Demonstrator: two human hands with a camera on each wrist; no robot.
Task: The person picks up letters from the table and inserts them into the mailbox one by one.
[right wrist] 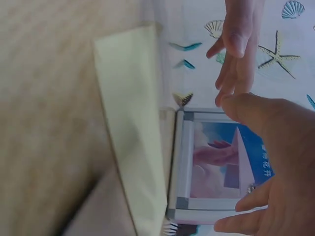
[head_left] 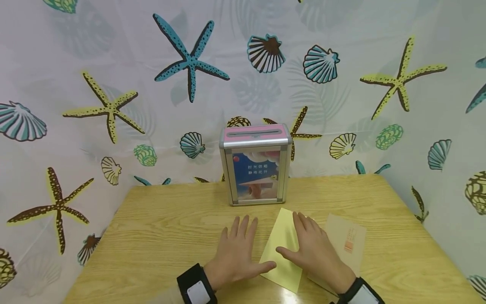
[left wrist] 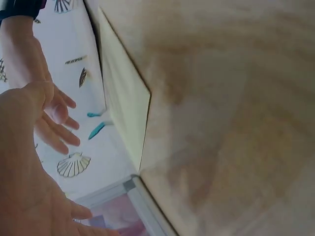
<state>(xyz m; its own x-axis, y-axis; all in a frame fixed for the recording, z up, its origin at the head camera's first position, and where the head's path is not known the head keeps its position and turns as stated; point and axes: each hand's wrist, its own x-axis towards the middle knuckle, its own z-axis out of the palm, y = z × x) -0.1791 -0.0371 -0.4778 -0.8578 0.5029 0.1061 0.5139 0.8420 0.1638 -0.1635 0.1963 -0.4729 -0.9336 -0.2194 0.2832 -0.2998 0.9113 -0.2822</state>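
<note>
A pale yellow sheet of paper (head_left: 282, 237) lies slanted on the table in the head view. Beside it on the right is a brown paper envelope (head_left: 355, 240) with a small reddish print. My right hand (head_left: 313, 247) is held over the yellow paper, thumb spread, covering part of it and of the envelope. To the left, my left hand (head_left: 237, 255) hovers with its fingers straight, its thumb pointing towards the paper. Both wrist views show the yellow paper (left wrist: 123, 93) apart from the hands, and neither hand holds anything.
Behind the papers stands a silver-framed box (head_left: 258, 173) with a pink top, a slot in it and a picture on its front. The wooden table (head_left: 171, 223) backs onto a white cloth (head_left: 243, 97) printed with starfish and shells.
</note>
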